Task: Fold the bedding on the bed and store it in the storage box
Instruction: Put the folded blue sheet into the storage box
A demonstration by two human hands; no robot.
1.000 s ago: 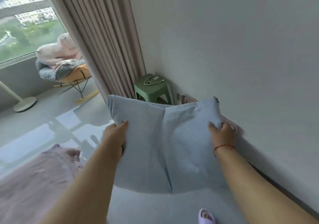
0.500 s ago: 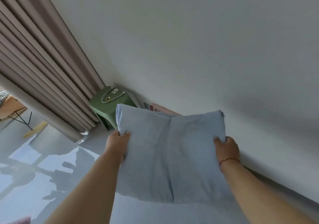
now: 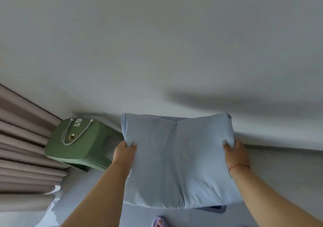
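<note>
Gripping soft, squarish blue folded bedding point(image 3: 178, 162) at its sides: left hand point(image 3: 125, 152); right hand point(image 3: 236, 154)

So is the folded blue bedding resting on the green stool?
No, the folded blue bedding is held up by the left hand and right hand, beside the green stool.

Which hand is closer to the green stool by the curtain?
Left. The left hand grips the left edge of the folded light blue bedding, right beside the green plastic stool. The right hand grips the opposite edge, the whole bundle away from it.
</note>
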